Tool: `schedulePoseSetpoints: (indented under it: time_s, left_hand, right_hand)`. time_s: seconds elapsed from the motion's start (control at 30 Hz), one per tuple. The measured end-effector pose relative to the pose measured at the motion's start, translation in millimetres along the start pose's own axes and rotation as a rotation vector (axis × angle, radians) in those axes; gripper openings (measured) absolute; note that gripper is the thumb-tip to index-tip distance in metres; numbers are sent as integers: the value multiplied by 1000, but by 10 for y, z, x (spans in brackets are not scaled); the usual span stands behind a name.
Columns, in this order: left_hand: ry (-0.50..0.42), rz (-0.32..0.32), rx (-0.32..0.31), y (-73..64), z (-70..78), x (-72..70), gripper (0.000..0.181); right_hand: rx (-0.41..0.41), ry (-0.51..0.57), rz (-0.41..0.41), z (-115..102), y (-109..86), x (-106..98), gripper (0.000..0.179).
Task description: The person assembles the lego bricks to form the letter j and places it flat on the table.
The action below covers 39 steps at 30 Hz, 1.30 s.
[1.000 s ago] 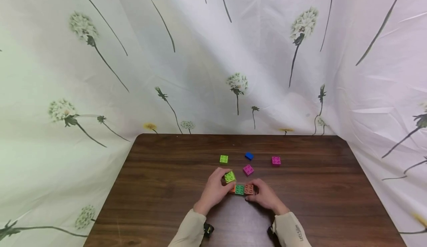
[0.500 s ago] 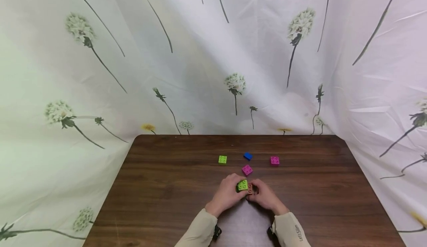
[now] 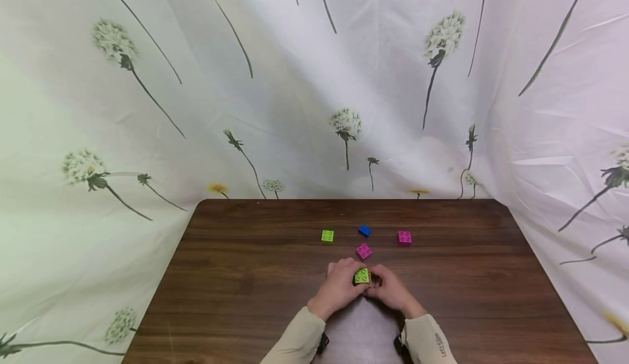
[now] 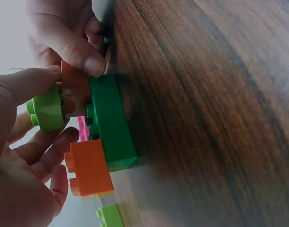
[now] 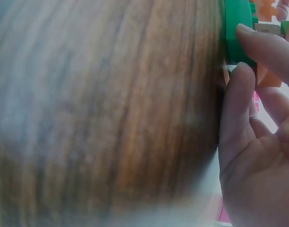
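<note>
My left hand [image 3: 338,286] pinches a lime green toy brick [image 3: 361,276] between thumb and fingers. In the left wrist view that brick sits right at the studs of the brown brick [image 4: 75,78] on one end of a long green brick [image 4: 113,125]. An orange brick [image 4: 91,168] is on the green brick's other end, with green studs showing between them. My right hand [image 3: 393,290] grips the brown end of this build; its thumb and fingers lie along the green and brown bricks in the right wrist view. The head view hides most of the build behind the left hand.
Beyond the hands on the dark wooden table [image 3: 236,298] lie a second lime brick [image 3: 327,236], a blue brick [image 3: 365,231] and two magenta bricks, one nearer [image 3: 363,251] and one farther right [image 3: 404,237]. A flowered curtain [image 3: 295,135] hangs behind the table's far edge.
The left hand has carried the lime brick rightward from over the orange end to above the brown brick. My right hand has stayed in place, gripping the build.
</note>
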State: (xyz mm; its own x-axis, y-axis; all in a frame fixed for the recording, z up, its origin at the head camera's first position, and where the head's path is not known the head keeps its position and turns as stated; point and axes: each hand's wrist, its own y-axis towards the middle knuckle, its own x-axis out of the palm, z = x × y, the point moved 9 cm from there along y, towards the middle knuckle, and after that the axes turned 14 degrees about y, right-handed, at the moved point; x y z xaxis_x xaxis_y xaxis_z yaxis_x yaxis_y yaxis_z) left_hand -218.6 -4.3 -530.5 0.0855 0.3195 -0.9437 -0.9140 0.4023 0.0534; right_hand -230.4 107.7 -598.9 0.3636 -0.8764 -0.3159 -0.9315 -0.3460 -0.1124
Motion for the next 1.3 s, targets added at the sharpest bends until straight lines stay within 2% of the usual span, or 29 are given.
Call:
schedulePoseSetpoints:
  time_s: [0.27, 0.37, 0.6, 0.73, 1.07, 1.3]
  left_hand:
    - [71, 19, 65, 21, 79, -9, 37]
    - [87, 12, 80, 26, 98, -20, 36]
    - [140, 2, 156, 35, 148, -42, 36]
    - [158, -18, 174, 43, 158, -27, 36]
    - [233, -9, 235, 44, 202, -41, 33]
    - [279, -27, 267, 69, 235, -48, 31]
  right_hand:
    - [-5, 10, -11, 12, -10, 9, 30]
    - [-5, 19, -13, 14, -11, 9, 28]
    - [-24, 25, 4, -7, -12, 2, 21]
    - [-30, 6, 15, -20, -16, 3, 21]
    - [6, 7, 18, -12, -20, 3, 19]
    - [-30, 2, 3, -38, -5, 9, 19]
